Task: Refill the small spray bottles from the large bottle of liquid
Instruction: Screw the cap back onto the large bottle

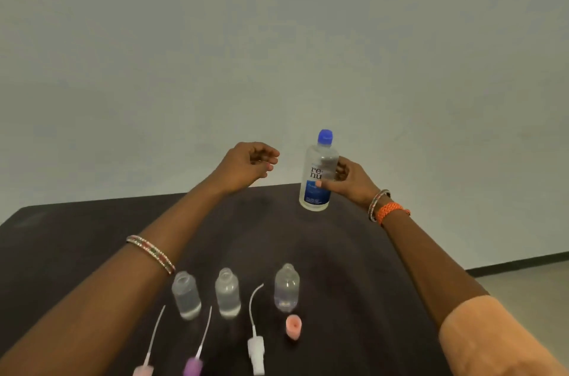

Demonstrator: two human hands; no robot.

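Note:
The large clear bottle (318,172) with a blue cap and blue label stands upright near the far edge of the dark table (354,268). My right hand (349,180) grips its body from the right, thumb across the label. My left hand (251,164) hovers to the left of the bottle, apart from it, fingers loosely curled and holding nothing. Three small clear bottles stand uncapped in a row near me: left (186,295), middle (228,292), right (286,288).
Three spray heads with dip tubes lie in front of the small bottles: a pink one (144,368), a purple one (194,365), a white one (256,351). A pink cap (293,327) lies beside the right bottle. A plain wall stands behind the table.

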